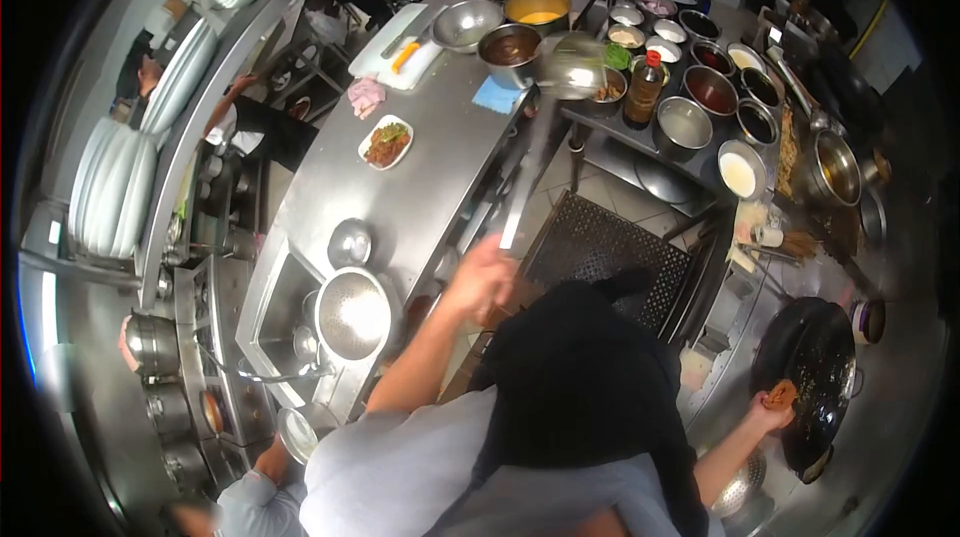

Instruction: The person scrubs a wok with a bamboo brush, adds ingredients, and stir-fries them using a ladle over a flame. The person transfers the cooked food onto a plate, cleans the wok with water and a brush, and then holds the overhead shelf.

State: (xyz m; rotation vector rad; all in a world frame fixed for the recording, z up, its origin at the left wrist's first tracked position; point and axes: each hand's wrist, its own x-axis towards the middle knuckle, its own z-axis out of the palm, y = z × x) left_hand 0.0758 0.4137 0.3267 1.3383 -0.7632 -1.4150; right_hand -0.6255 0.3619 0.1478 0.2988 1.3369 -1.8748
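Observation:
My left hand (484,280) is closed around the long handle of a ladle (574,67). The ladle reaches up and away, its metal bowl smeared by motion beside a pot of dark sauce (510,49) and several small bowls. To the right, my right hand (770,411) grips a brown piece that looks like a folded cloth (781,395), against the near rim of a black wok (822,377). The wok's inside is dark and shiny with oil. Whether my fingers also hold the rim through the cloth is hidden.
A white dish of cooked food (386,144) stands on the steel counter (330,177), beyond a colander (353,315). Sauce bowls and a red-capped bottle (643,92) crowd the side table. At lower left, another person's hand (270,459) is near a clear bowl. Stacked plates (110,187) line the shelf.

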